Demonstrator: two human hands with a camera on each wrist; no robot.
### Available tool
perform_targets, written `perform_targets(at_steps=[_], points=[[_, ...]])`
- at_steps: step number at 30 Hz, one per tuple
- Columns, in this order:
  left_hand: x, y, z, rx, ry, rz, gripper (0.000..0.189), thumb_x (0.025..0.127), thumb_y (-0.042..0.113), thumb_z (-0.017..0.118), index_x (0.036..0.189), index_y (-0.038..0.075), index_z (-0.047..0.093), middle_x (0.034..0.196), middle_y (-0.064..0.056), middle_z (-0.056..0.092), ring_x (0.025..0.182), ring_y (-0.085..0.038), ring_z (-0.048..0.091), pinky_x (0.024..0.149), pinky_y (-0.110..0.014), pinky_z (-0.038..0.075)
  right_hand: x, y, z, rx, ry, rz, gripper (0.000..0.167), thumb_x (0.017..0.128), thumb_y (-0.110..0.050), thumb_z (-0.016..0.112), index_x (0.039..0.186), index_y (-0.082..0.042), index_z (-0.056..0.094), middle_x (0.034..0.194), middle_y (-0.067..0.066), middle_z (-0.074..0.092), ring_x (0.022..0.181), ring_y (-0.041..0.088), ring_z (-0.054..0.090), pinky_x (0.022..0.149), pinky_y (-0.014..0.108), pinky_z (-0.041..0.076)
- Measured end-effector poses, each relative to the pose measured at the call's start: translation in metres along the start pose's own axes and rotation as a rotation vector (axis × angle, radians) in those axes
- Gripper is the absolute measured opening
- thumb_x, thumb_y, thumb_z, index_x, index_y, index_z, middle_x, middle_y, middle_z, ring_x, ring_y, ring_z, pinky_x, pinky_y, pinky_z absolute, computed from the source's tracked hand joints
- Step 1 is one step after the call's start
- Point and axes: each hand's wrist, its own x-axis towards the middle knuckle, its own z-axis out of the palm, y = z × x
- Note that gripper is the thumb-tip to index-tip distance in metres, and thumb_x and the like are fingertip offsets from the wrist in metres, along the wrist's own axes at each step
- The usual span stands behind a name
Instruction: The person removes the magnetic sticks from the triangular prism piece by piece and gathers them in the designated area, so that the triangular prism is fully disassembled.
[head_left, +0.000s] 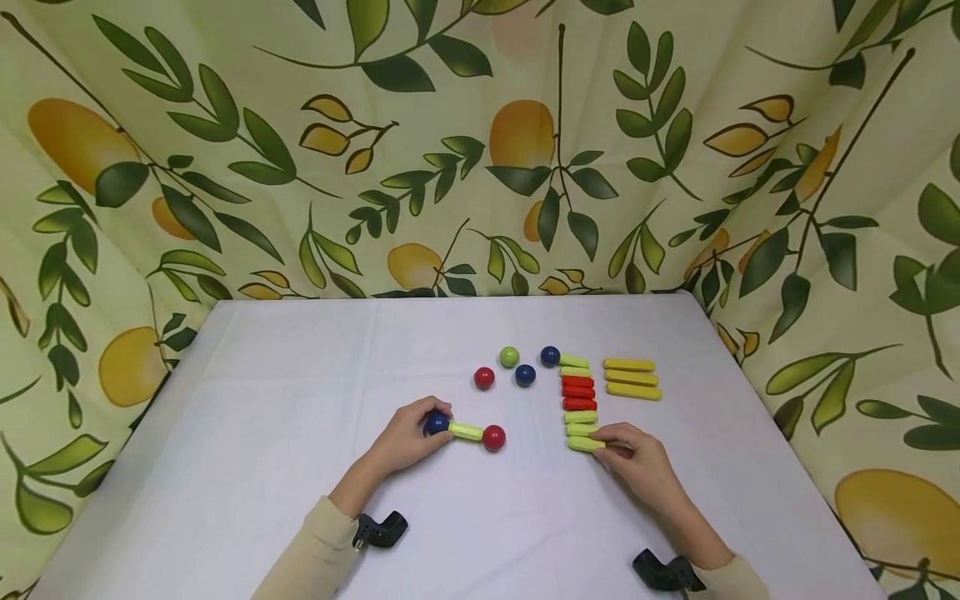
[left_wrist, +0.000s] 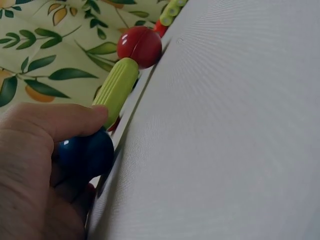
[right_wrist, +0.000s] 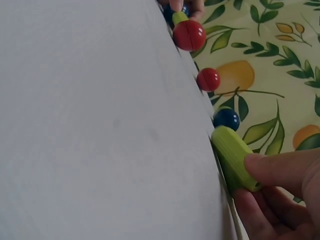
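Observation:
My left hand (head_left: 405,437) grips a dark blue ball (head_left: 437,423) at one end of a joined piece. A ridged lime green rod (head_left: 467,432) links that ball to a red ball (head_left: 493,437). In the left wrist view the thumb lies along the blue ball (left_wrist: 86,154) and reaches the rod (left_wrist: 117,90). Over on the right, my right hand (head_left: 637,462) pinches the end of the nearest lime green rod (head_left: 585,444) in a column of rods. The right wrist view shows this rod (right_wrist: 232,157) between thumb and fingers, with a hole in its near end.
Lime green rods (head_left: 581,417) and red rods (head_left: 578,392) make up the column. To its right lie three yellow rods (head_left: 632,378). Behind are a loose red ball (head_left: 484,378), a green ball (head_left: 509,357) and two blue balls (head_left: 525,375). A patterned curtain (head_left: 450,167) surrounds the white table (head_left: 225,467).

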Motion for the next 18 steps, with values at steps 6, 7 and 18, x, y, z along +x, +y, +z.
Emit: perform_targets(at_steps=[6, 7, 18], points=[[-0.002, 0.001, 0.0002, -0.03, -0.012, 0.044, 0.025, 0.082, 0.011, 0.073, 0.104, 0.009, 0.061, 0.114, -0.009, 0.067, 0.116, -0.027, 0.059, 0.102, -0.043, 0.045, 0.0017, 0.0015, 0.0078, -0.072, 0.053, 0.015, 0.025, 0.076, 0.002, 0.075, 0.098, -0.005, 0.066, 0.098, 0.007, 0.065, 0.084, 0.013, 0.062, 0.07, 0.015, 0.054], [-0.0021, 0.0012, 0.0004, -0.028, -0.013, 0.049, 0.025, 0.082, 0.011, 0.072, 0.104, 0.01, 0.061, 0.114, -0.008, 0.067, 0.116, -0.027, 0.059, 0.102, -0.043, 0.045, 0.0022, 0.0015, 0.0083, -0.079, 0.059, 0.019, 0.025, 0.076, 0.002, 0.075, 0.098, -0.004, 0.065, 0.098, 0.007, 0.065, 0.084, 0.015, 0.062, 0.071, 0.016, 0.054], [-0.0027, 0.0023, 0.0024, -0.026, -0.064, 0.077, 0.027, 0.083, 0.012, 0.072, 0.109, 0.01, 0.064, 0.115, -0.003, 0.067, 0.117, -0.024, 0.059, 0.102, -0.041, 0.045, 0.0041, -0.0032, 0.0058, -0.138, 0.121, 0.022, 0.031, 0.075, -0.002, 0.077, 0.102, -0.003, 0.062, 0.101, 0.008, 0.061, 0.089, 0.02, 0.06, 0.077, 0.016, 0.052]])
